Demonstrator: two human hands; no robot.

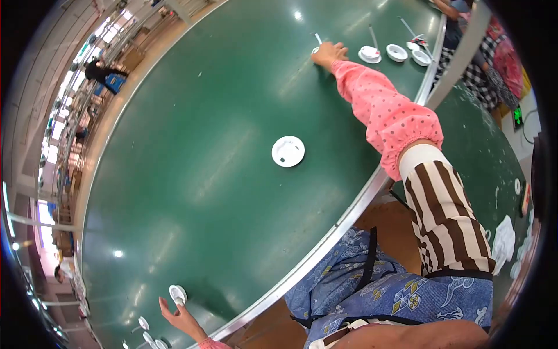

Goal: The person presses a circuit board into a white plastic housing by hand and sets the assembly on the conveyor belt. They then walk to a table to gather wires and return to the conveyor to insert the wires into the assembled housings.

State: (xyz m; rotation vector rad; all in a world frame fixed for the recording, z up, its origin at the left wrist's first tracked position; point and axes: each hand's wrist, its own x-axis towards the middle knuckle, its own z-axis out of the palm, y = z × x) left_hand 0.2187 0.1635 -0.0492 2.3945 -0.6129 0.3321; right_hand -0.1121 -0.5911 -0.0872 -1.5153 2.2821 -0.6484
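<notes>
My right hand [330, 54], in a pink dotted sleeve cover, reaches across the green table. Its fingers are curled over a small white part with a thin stem [317, 39] that sticks out beyond them; the rest is hidden. At lower left, my left hand [183, 320] has its fingertips on a small round white plastic piece [177, 292], which sits tilted, while another finger stretches away from it. Between the hands lies a white round plastic cover [288, 152] with small dark openings, touched by neither hand.
Near the right rim are a white part with a stem [369, 54], a white ring-shaped cup [397, 53] and another cup [421, 57]. Several white pieces [149, 338] lie at the bottom left. The metal table edge [343, 224] runs before me. Another person [494, 64] sits at upper right.
</notes>
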